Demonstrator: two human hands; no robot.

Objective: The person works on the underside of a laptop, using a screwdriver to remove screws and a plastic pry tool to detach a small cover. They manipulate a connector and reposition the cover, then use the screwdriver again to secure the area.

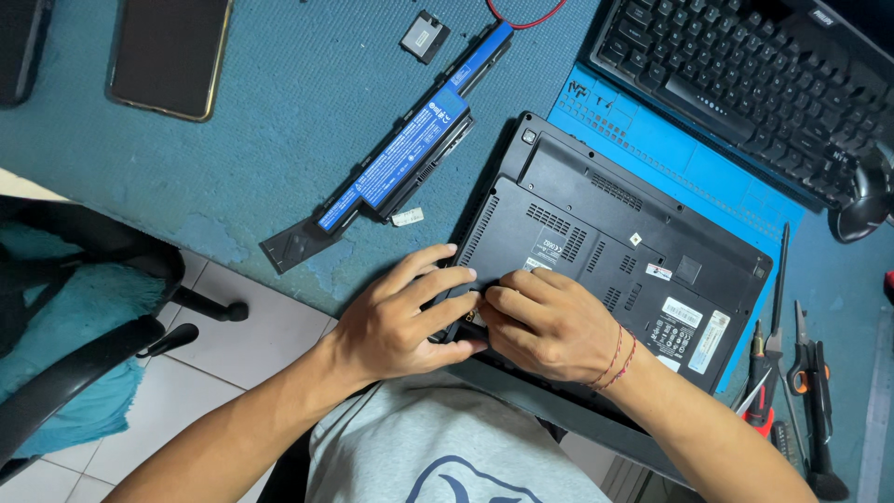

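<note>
A black laptop [605, 233] lies bottom-up on a blue work mat [652, 144] in front of me. My left hand [405, 312] grips the laptop's near left edge, with its fingers on the base and the thumb under the rim. My right hand [549, 321], a red string around its wrist, presses against the left hand. Its fingertips pinch a small pale metallic bit [477, 315] at that same edge, and what the bit is cannot be made out. A long black battery pack with a blue label [400, 158] lies apart, to the laptop's upper left.
A black keyboard [745, 74] and a mouse [866, 200] sit at the far right. Screwdrivers and pliers [792, 373] lie to the right of the laptop. A phone [169, 54], a small black block [426, 35] and a red wire [521, 19] are at the back. An office chair [84, 307] stands at the left.
</note>
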